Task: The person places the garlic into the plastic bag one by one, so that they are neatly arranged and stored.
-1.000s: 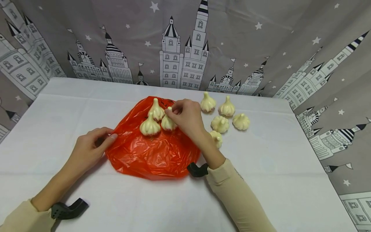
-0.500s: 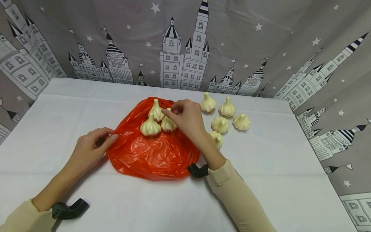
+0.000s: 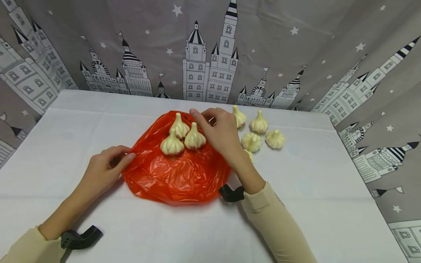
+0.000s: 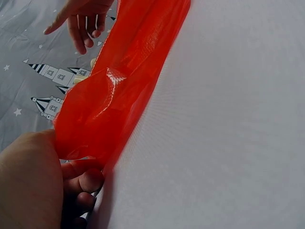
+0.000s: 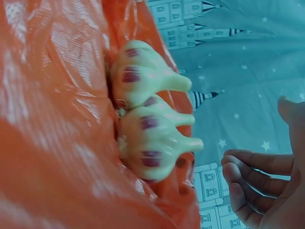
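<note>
A red plastic bag (image 3: 174,179) lies spread on the white table, with three garlic bulbs (image 3: 195,138) standing close together on its far part. My left hand (image 3: 105,168) pinches the bag's left edge between thumb and fingers; the left wrist view shows the red film (image 4: 109,95) held there. Just right of the bulbs, my right hand (image 3: 220,133) is raised over the bag's right side with thumb and fingers apart. Nothing is between those fingers (image 5: 257,186) in the right wrist view, where the garlic stems point toward them.
To the right of the bag several more garlic bulbs (image 3: 258,122) stand on the white tablecloth (image 3: 312,175), one partly hidden behind the right wrist. A grey curtain (image 3: 269,33) printed with castles and stars hangs behind the table.
My right hand has let go of the third garlic bulb and lifted away to the right. The bulb stays on the bag. My left hand keeps its hold on the bag's edge.
</note>
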Demonstrator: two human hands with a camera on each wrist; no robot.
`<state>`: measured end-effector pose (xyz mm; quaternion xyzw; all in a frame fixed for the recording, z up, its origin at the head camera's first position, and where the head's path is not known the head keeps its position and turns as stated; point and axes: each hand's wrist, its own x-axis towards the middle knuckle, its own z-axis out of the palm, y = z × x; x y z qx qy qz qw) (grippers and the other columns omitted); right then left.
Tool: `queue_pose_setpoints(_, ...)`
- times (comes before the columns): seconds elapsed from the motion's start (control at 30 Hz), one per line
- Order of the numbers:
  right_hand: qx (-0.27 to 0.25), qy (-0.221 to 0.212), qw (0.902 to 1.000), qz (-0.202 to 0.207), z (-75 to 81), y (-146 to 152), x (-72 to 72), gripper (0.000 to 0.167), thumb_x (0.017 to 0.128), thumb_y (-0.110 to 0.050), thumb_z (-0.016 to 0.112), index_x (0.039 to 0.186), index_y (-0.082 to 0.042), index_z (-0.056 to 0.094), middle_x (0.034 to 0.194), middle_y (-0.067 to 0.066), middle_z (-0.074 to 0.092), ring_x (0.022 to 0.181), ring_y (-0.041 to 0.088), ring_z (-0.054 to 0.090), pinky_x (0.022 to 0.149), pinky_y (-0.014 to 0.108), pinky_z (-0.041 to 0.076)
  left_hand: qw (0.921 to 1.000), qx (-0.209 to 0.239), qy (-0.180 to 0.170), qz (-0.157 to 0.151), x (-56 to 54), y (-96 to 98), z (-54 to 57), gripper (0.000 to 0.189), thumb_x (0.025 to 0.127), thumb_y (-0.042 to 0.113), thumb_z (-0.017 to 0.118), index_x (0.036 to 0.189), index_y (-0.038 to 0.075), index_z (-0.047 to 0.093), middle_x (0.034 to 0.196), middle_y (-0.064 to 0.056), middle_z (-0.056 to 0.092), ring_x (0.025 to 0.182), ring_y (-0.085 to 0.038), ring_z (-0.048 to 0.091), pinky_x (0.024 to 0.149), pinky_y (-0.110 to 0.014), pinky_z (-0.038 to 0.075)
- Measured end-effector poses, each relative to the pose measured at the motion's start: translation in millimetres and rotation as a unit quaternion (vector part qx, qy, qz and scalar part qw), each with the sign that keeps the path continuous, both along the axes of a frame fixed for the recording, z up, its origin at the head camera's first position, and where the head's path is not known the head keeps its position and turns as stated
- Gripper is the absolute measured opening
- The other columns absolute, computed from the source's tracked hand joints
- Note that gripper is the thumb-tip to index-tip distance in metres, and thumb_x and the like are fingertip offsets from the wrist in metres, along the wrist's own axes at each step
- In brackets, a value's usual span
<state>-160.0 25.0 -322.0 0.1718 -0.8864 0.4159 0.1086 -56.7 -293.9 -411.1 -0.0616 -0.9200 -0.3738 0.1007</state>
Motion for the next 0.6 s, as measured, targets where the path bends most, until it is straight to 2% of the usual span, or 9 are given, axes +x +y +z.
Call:
queue_pose_setpoints(0.17,0.001,-0.003,1.0,-0.007,4.2,14.6,-1.7,0.05,0.106,-0.055,0.054,0.095,-0.015,0.081,0.085,0.001,0.073,0.077,0.017,0.063,0.071,0.033,0.052,1.0,-0.002,-0.003,0.0,1.0,0.7,1.0,0.025,0.102,0.021,0.07,0.122,0.007,0.073,0.1,-0.009,0.071,0.083,-0.005,0.052,0.07,-0.008,0.045)
queue_pose_setpoints(0.37,-0.005,-0.003,0.9998,-0.017,6.3,28.3,0.5,0.048,0.108,-0.05,0.052,0.097,-0.013,0.081,0.088,0.004,0.074,0.08,0.021,0.065,0.073,0.035,0.052,1.0,-0.002,0.003,-0.003,0.8,2.3,1.0,0.024,0.102,0.021,0.07,0.121,0.008,0.073,0.099,-0.008,0.072,0.083,-0.006,0.053,0.071,-0.008,0.044)
queue_pose_setpoints(0.6,0.002,-0.012,0.9999,-0.004,4.5,40.8,-0.1,0.05,0.109,-0.048,0.051,0.102,-0.009,0.081,0.091,0.011,0.075,0.079,0.021,0.063,0.071,0.033,0.051,1.0,-0.003,0.003,-0.001,1.9,1.6,2.6,0.024,0.102,0.022,0.07,0.122,0.008,0.073,0.1,-0.009,0.072,0.083,-0.005,0.053,0.071,-0.008,0.045)
